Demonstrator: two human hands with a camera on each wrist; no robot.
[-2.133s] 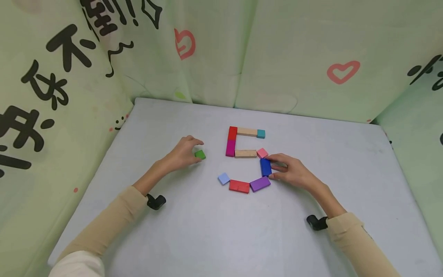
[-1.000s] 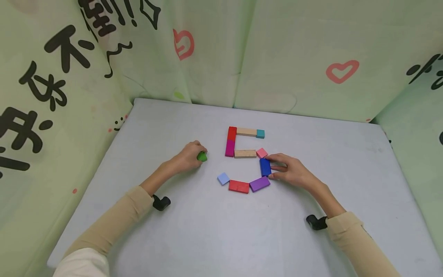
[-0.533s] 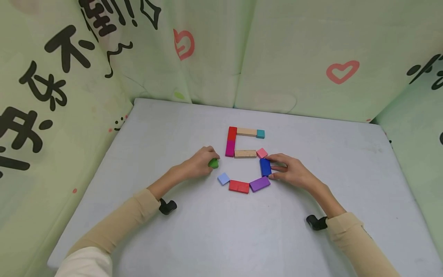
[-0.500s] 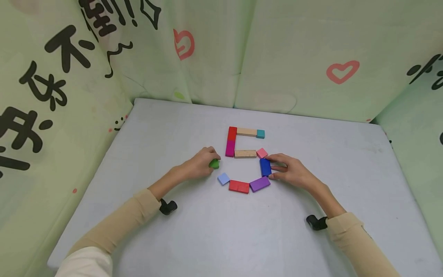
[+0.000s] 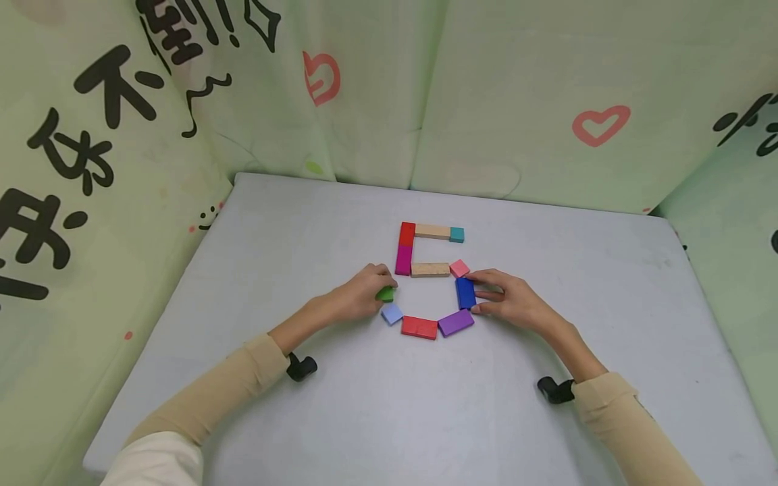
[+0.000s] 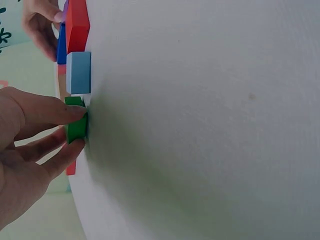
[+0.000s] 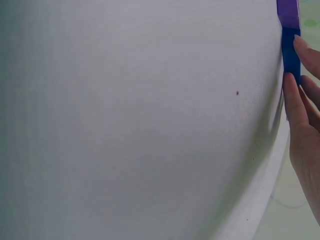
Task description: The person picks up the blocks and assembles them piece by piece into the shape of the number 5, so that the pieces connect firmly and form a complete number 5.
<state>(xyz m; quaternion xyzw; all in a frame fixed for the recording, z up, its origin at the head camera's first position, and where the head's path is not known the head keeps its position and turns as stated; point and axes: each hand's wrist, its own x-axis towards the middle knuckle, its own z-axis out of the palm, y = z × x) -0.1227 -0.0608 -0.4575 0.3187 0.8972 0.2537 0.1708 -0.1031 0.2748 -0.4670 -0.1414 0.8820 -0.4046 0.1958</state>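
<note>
In the head view my left hand (image 5: 365,293) pinches a green block (image 5: 385,294) between thumb and fingers. The light blue block (image 5: 392,314) lies close beside it, with a narrow gap between the two in the left wrist view. My right hand (image 5: 507,297) holds a blue block (image 5: 466,293), thumb near one end and a finger at the other. That block touches the purple block (image 5: 456,322) below and the pink block (image 5: 459,268) above. A red block (image 5: 419,328) lies between the purple and light blue ones.
Farther back lie a wooden block (image 5: 430,270), a magenta block (image 5: 404,260), another red block (image 5: 407,233), a second wooden block (image 5: 433,231) and a teal block (image 5: 457,235). All rest on the white table (image 5: 365,418), with printed green curtains (image 5: 504,88) around it.
My left hand has closed on the green block and carried it right and toward me, up beside the light blue block. The right hand and the other blocks have stayed put.
</note>
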